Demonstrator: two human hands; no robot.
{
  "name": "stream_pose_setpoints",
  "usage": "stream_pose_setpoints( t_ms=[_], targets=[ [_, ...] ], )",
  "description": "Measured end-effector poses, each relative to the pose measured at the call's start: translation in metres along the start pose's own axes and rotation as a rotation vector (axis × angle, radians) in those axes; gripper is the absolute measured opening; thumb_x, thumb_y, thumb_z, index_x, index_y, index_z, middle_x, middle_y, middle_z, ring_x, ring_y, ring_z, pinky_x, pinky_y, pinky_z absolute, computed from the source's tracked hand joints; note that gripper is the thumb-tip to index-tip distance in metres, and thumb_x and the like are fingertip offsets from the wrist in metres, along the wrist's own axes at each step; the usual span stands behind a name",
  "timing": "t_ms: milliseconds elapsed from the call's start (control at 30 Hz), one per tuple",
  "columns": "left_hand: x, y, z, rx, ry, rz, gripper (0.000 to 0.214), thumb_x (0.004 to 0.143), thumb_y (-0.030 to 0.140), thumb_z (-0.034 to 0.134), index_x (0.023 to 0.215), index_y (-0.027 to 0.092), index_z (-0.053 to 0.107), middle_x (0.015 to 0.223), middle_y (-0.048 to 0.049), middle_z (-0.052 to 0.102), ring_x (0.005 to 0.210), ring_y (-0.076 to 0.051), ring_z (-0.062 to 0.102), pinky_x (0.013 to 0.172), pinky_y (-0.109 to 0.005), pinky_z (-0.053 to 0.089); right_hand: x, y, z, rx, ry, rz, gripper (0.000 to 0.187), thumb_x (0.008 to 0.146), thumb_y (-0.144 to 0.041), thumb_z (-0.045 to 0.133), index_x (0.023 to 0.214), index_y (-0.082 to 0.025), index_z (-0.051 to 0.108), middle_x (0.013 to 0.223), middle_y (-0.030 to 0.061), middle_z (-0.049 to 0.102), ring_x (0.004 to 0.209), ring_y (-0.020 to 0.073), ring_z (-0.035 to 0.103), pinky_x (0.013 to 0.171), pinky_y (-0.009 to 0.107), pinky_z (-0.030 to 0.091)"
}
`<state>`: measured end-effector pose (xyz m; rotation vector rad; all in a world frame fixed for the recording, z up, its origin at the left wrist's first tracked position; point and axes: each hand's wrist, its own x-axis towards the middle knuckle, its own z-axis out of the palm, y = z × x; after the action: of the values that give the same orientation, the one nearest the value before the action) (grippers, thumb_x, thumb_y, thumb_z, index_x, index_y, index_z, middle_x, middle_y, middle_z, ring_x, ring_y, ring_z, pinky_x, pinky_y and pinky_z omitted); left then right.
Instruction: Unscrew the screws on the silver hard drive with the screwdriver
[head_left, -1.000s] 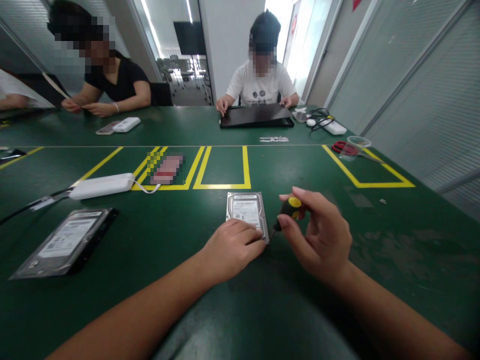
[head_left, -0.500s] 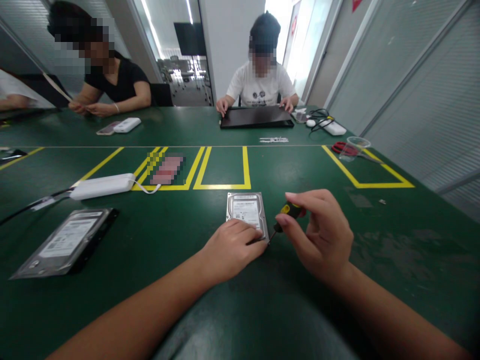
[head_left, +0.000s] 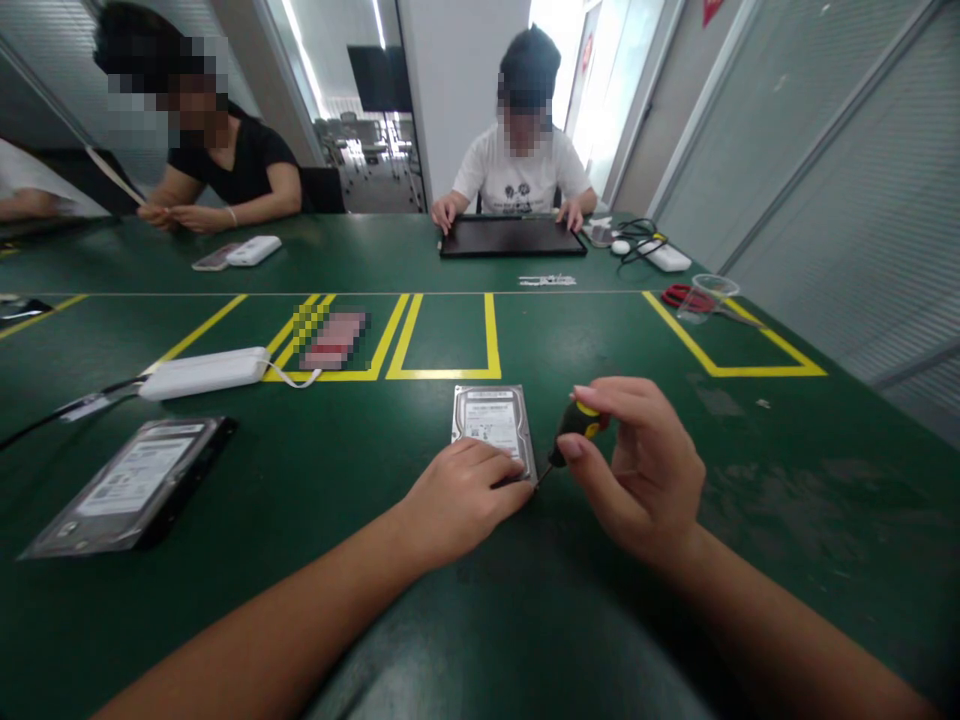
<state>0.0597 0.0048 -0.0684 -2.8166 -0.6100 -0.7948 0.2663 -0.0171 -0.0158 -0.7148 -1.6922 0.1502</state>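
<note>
A silver hard drive (head_left: 487, 412) with a white label lies on the green table in front of me. My left hand (head_left: 469, 495) covers its near end, the fingers curled over and gripping it. In my right hand (head_left: 645, 465) a short black and yellow screwdriver (head_left: 576, 425) is pinched between thumb and fingers. The screwdriver slants down to the left, its tip at the drive's near right corner beside my left fingertips. Whether a screw sits under the tip is too small to tell.
At the left lies another hard drive (head_left: 135, 480) in a clear bag. Behind it are a white power strip (head_left: 206, 373) and a phone (head_left: 335, 338) on a cable. Red-handled scissors (head_left: 686, 297) and a clear cup (head_left: 709, 295) stand back right. Two people (head_left: 517, 170) work across the table.
The screwdriver handle has turned within my right fingers, its yellow patch now facing another way. My left hand and the hard drive have stayed in place.
</note>
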Motion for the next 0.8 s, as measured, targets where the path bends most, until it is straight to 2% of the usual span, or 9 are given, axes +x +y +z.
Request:
stream_pose_setpoints(
  t_ms=[167,433,633,800],
  targets=[
    [-0.0007,-0.0003,0.0009,-0.010,0.007,-0.013,0.014,0.095,0.024,0.061,0.106,0.022,0.070,0.100,-0.0030,0.073,0.091,-0.021,0.069,0.080,-0.037,0.055,-0.0018,-0.0038,-0.0019,0.054,-0.035,0.046,0.045,0.086,-0.005,0.054,0.127,-0.020,0.063,0.119,0.0110,0.067,0.107,0.0256,0.063,0.083,0.044,0.051],
    [0.0000,-0.0001,0.0001,-0.012,-0.005,-0.011,0.014,0.096,0.024,0.060,0.106,0.022,0.070,0.101,-0.0029,0.073,0.092,-0.021,0.068,0.080,-0.038,0.055,-0.0015,0.0001,0.0006,0.026,-0.008,0.013,0.052,0.077,-0.003,0.070,0.124,-0.024,0.063,0.105,0.0064,0.062,0.093,0.0198,0.060,0.069,0.034,0.049],
    [-0.0005,-0.0002,0.0008,-0.020,0.002,-0.016,0.014,0.096,0.024,0.061,0.106,0.022,0.070,0.099,-0.0032,0.073,0.091,-0.021,0.069,0.079,-0.037,0.056,0.0004,-0.0044,-0.0020,0.040,-0.026,0.045,0.041,0.088,-0.006,0.054,0.125,-0.022,0.064,0.116,0.0096,0.067,0.106,0.0243,0.063,0.084,0.043,0.050],
    [-0.0007,-0.0006,0.0008,-0.016,-0.011,-0.009,0.016,0.096,0.024,0.060,0.108,0.022,0.070,0.099,-0.0034,0.073,0.090,-0.021,0.068,0.079,-0.037,0.056,0.0005,-0.0026,-0.0007,0.020,-0.001,0.055,0.043,0.082,-0.005,0.064,0.121,-0.025,0.065,0.108,0.0060,0.064,0.096,0.0200,0.061,0.074,0.035,0.049]
  ],
)
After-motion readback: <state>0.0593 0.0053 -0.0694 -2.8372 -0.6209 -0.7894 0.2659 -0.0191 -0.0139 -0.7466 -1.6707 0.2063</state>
